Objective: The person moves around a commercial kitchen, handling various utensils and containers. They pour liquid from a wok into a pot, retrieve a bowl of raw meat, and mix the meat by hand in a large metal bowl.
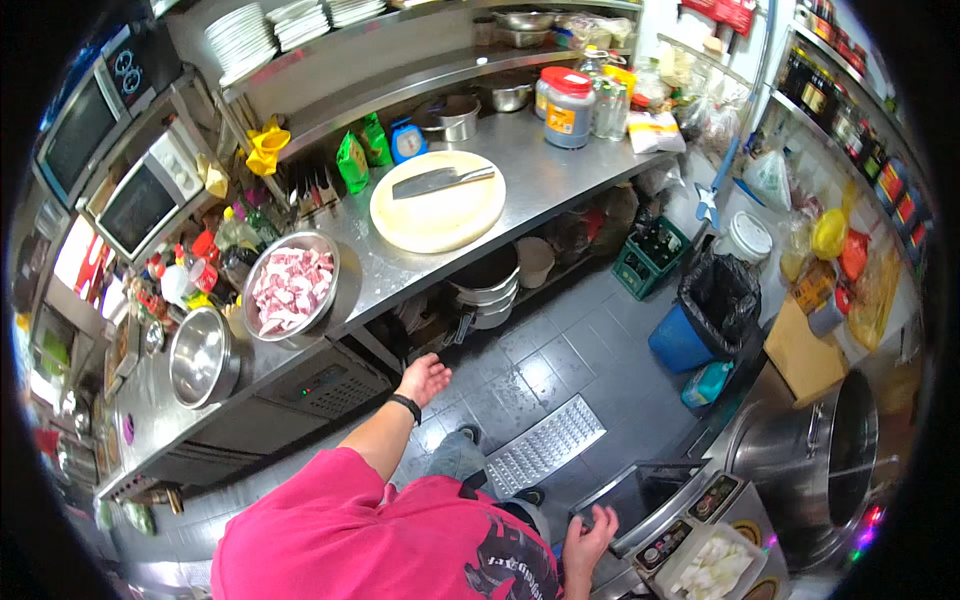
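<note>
My left hand [425, 377] hangs over the tiled floor beside the steel counter, fingers loosely bent and apart, with nothing in it. My right hand [591, 541] is low by the stove side, thumb and fingers apart, seemingly without a thing in it. Closest to it is a plastic tub of cut pale vegetables [712, 568]. On the counter a cleaver [431, 182] lies across a thick round cutting board [427, 225]. Left of the board stands a steel bowl [330, 304] full of raw meat pieces [291, 289]. A second steel bowl [201, 356] sits nearer me.
A perforated metal floor plate [546, 446] lies by my feet. To the right stand a blue bin [679, 337] with a black liner, a green bottle crate [651, 259] and a large steel pot [795, 457]. Red-lidded jars [568, 112] and a blue scale [408, 142] stand along the counter.
</note>
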`<state>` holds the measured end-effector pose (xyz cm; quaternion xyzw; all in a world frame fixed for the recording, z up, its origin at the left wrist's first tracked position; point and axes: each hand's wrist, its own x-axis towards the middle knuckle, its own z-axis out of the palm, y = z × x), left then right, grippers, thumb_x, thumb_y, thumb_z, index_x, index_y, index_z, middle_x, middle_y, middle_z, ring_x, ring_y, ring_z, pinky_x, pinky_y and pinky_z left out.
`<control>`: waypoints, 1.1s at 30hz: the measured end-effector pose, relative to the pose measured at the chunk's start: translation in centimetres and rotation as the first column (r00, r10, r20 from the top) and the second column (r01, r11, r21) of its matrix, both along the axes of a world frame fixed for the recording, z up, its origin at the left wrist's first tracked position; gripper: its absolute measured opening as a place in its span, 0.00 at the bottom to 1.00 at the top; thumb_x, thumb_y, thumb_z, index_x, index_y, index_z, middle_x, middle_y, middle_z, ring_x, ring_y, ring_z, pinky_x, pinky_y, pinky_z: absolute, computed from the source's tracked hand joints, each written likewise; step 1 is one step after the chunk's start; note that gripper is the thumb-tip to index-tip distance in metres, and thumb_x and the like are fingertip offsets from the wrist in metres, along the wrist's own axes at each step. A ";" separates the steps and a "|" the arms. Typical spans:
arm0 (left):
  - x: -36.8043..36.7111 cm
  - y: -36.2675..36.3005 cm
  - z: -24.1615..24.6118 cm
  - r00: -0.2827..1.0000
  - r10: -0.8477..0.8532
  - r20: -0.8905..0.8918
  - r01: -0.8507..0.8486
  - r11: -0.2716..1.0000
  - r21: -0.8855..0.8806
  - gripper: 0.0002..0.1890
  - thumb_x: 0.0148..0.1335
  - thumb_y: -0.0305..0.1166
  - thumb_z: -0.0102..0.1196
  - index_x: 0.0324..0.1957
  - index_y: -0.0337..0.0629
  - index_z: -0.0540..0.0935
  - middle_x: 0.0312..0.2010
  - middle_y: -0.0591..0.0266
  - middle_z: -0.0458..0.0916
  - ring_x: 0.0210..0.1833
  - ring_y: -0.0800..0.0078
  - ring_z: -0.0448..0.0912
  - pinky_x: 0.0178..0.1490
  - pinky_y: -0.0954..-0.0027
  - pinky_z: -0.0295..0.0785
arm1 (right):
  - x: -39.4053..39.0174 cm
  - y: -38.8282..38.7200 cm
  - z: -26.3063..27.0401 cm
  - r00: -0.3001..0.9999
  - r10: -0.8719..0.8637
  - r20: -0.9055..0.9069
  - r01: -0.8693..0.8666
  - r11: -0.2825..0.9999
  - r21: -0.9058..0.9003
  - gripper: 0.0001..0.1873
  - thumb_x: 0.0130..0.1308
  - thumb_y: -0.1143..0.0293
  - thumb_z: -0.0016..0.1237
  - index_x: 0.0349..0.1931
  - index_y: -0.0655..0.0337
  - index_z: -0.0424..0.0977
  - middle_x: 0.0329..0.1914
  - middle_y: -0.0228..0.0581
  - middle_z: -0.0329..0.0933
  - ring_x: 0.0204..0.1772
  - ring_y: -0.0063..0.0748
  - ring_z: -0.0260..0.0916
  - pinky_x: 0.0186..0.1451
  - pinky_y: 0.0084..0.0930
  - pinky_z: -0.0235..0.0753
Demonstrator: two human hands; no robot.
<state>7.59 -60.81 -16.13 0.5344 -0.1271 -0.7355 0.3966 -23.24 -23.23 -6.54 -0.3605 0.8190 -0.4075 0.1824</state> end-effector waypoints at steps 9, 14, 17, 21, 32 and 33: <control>2.6 -9.6 -4.0 0.569 0.615 -0.546 -0.632 0.752 0.188 0.35 0.68 0.62 0.35 0.70 0.56 0.56 0.73 0.51 0.51 0.70 0.43 0.61 0.66 0.38 0.60 | -0.8 4.9 3.1 0.958 0.241 -0.157 -0.146 0.877 0.458 0.20 0.65 0.59 0.53 0.43 0.71 0.75 0.35 0.56 0.76 0.37 0.53 0.74 0.40 0.42 0.74; 5.6 -15.2 -9.8 0.379 0.494 -0.782 -0.624 0.761 0.178 0.38 0.64 0.58 0.41 0.67 0.40 0.63 0.69 0.49 0.60 0.69 0.46 0.61 0.70 0.43 0.55 | -2.4 0.5 2.0 0.944 0.329 -0.031 -0.201 0.647 0.736 0.18 0.66 0.61 0.52 0.44 0.70 0.75 0.37 0.53 0.77 0.39 0.48 0.75 0.41 0.39 0.75; 7.6 -16.4 -16.3 0.215 0.443 -0.870 -0.609 0.757 0.235 0.33 0.67 0.55 0.39 0.65 0.41 0.66 0.67 0.50 0.65 0.68 0.51 0.63 0.69 0.44 0.58 | -1.6 -1.6 0.4 0.951 0.309 0.017 -0.191 0.542 0.818 0.17 0.67 0.63 0.51 0.45 0.69 0.74 0.38 0.51 0.78 0.40 0.45 0.75 0.42 0.37 0.75; 9.0 -15.9 -21.9 0.066 0.438 -0.897 -0.510 0.787 0.347 0.32 0.69 0.54 0.37 0.65 0.39 0.66 0.66 0.49 0.65 0.67 0.51 0.65 0.67 0.43 0.61 | -1.8 -4.6 -0.6 0.945 0.326 0.020 -0.180 0.469 0.865 0.15 0.68 0.64 0.50 0.46 0.69 0.74 0.40 0.48 0.78 0.41 0.41 0.76 0.43 0.34 0.75; -1.1 -14.3 -7.7 0.665 0.206 -0.717 -0.007 0.963 0.271 0.06 0.66 0.28 0.51 0.43 0.38 0.74 0.39 0.53 0.78 0.30 0.72 0.75 0.30 0.74 0.72 | 0.3 -12.7 -1.1 0.955 0.199 0.219 -0.293 0.729 0.619 0.17 0.70 0.67 0.49 0.54 0.68 0.72 0.51 0.48 0.77 0.55 0.37 0.73 0.59 0.29 0.71; -2.0 -14.4 -8.0 0.673 0.116 -0.731 0.119 0.958 0.262 0.02 0.65 0.27 0.51 0.37 0.40 0.75 0.31 0.59 0.77 0.26 0.75 0.72 0.27 0.76 0.68 | 0.5 -12.0 -0.9 0.955 0.188 0.231 -0.292 0.738 0.609 0.17 0.70 0.67 0.49 0.54 0.68 0.72 0.51 0.49 0.77 0.55 0.37 0.73 0.59 0.29 0.71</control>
